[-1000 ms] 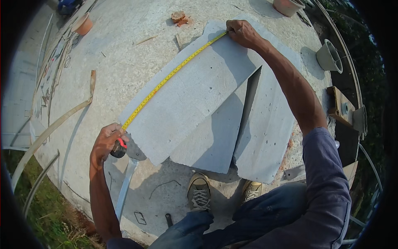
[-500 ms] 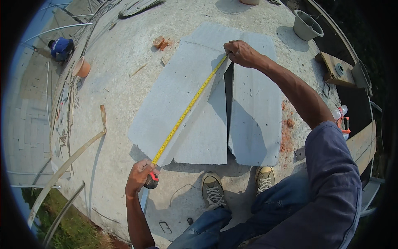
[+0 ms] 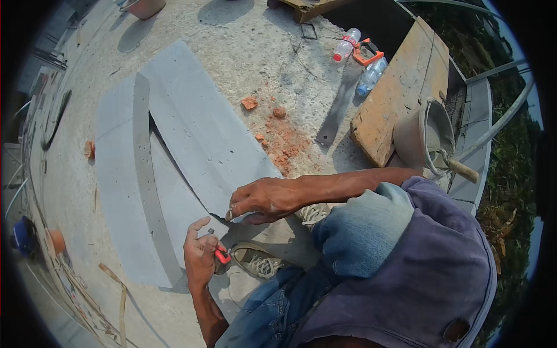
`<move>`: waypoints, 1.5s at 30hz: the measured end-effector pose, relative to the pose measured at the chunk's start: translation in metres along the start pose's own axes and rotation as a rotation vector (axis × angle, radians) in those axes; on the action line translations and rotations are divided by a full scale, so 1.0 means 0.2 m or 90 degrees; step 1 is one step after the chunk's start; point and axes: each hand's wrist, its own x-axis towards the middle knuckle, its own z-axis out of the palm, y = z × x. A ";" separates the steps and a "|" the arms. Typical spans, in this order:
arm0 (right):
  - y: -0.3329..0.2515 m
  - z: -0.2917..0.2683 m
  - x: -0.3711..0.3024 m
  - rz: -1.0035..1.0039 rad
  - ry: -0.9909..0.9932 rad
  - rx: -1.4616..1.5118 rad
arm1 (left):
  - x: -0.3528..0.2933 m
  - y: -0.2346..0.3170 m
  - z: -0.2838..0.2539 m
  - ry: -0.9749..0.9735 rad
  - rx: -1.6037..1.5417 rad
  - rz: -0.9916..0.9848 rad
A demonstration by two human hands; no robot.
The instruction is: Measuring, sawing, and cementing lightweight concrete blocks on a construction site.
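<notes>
My left hand [image 3: 200,255] is wrapped round a red and black tape measure [image 3: 221,256], its index finger raised. A small dark piece shows beside the finger; I cannot tell what it is. My right hand [image 3: 264,200] has its fingers curled together at the near corner of the right-hand grey concrete slab [image 3: 197,110]; what they hold, if anything, is hidden. Left of it lies another light grey slab [image 3: 119,168], its darker long side edge showing. A narrow dark gap tapers between the slabs, beside a third flat grey surface [image 3: 174,203].
A handsaw [image 3: 339,107] with an orange handle lies beside two plastic bottles [image 3: 371,76]. At right are a wooden board [image 3: 400,93] and a grey bucket [image 3: 413,136] with a wooden-handled tool. Broken red brick [image 3: 284,145] litters the concrete. At far left is a person in blue [image 3: 24,236].
The yellow tape stretched across the slab is no longer out. My right hand has come from the slab's far end to its near corner, close to my left. The view has turned right and my body is lower.
</notes>
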 end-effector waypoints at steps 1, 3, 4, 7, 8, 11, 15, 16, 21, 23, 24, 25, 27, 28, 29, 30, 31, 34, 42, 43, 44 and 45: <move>0.01 -0.01 -0.03 0.037 0.029 0.007 | 0.07 0.01 0.01 0.030 0.049 0.043; 0.04 -0.10 -0.15 0.124 0.125 -0.060 | 0.19 0.03 0.00 0.051 0.198 0.041; 0.04 -0.21 -0.24 0.178 0.187 -0.143 | 0.25 0.05 0.02 0.113 0.334 0.052; 0.04 -0.47 -0.62 0.379 0.416 -0.300 | 0.36 0.10 0.07 0.114 0.592 0.037; 0.02 -0.49 -0.76 0.416 0.498 -0.337 | 0.38 0.08 0.08 0.095 0.593 0.046; -0.14 -0.41 -1.08 0.505 0.571 -0.428 | 0.41 -0.01 0.02 0.228 0.725 0.354; -0.43 -0.12 -1.32 0.849 0.527 -0.202 | 0.28 0.01 -0.10 0.380 0.538 0.353; -0.42 -0.06 -1.33 0.838 0.529 -0.204 | 0.25 0.00 -0.13 0.390 0.538 0.359; 0.13 0.19 -1.07 0.746 0.595 0.145 | -0.07 -0.10 -0.48 0.766 0.724 0.375; 0.49 0.23 -1.04 0.812 0.687 0.088 | -0.16 -0.15 -0.49 0.913 0.724 0.205; 0.69 0.23 -1.04 0.900 0.820 0.017 | -0.13 -0.19 -0.46 0.910 0.673 0.132; 0.90 0.22 -1.17 0.844 0.965 0.029 | -0.08 -0.22 -0.43 0.916 0.614 0.060; 0.71 0.02 -0.88 0.979 0.995 0.010 | -0.07 -0.31 -0.45 0.900 0.483 0.061; 0.98 0.07 -1.00 0.975 1.030 -0.123 | -0.08 -0.31 -0.48 0.891 0.461 0.078; 1.03 0.03 -1.03 0.952 1.001 -0.124 | -0.05 -0.29 -0.48 0.926 0.445 0.068; 1.05 0.03 -1.00 0.934 0.965 -0.122 | -0.06 -0.27 -0.48 0.895 0.507 0.104; 1.02 0.03 -0.95 0.915 0.941 -0.124 | -0.09 -0.27 -0.48 0.853 0.569 0.139; 0.80 -0.15 -0.82 0.615 0.999 0.138 | -0.12 -0.24 -0.44 0.783 0.829 0.206; 0.08 -0.27 -0.30 0.298 1.138 0.501 | -0.27 -0.46 -0.80 0.807 0.770 0.165; -0.05 -0.27 -0.23 0.282 1.111 0.553 | -0.26 -0.46 -0.83 0.789 0.771 0.208; -0.17 -0.29 -0.17 0.261 1.087 0.597 | -0.21 -0.44 -0.87 0.822 0.738 0.290; -0.25 -0.31 -0.13 0.250 1.024 0.643 | -0.15 -0.36 -0.89 0.857 0.700 0.367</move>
